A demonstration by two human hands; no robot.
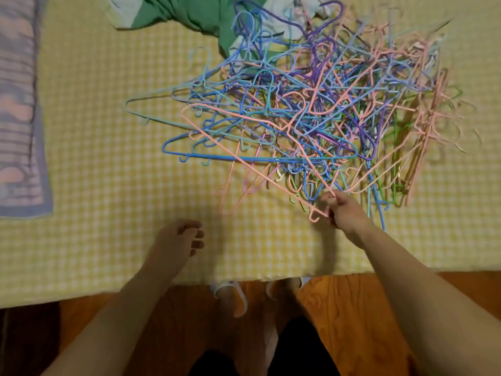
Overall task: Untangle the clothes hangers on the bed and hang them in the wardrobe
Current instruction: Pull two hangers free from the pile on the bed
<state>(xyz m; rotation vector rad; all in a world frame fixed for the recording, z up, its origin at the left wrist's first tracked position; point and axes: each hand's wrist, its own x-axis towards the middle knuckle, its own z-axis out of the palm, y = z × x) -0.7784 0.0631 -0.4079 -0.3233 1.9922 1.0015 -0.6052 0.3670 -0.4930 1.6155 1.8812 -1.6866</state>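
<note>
Bed (108,185) filled most of the view, covered in a yellow-and-white checked sheet, near edge running above a wooden floor (339,308). A big tangled pile of hangers (311,112) lay on the sheet right of centre: blue, teal, purple, pink, a few green, hooks and bars interlocked. A green cloth (195,12) lay crumpled at the far edge, touching the pile's far side. A folded striped blanket (19,118), purple and pink, lay along the left edge, well apart from the pile.
</note>
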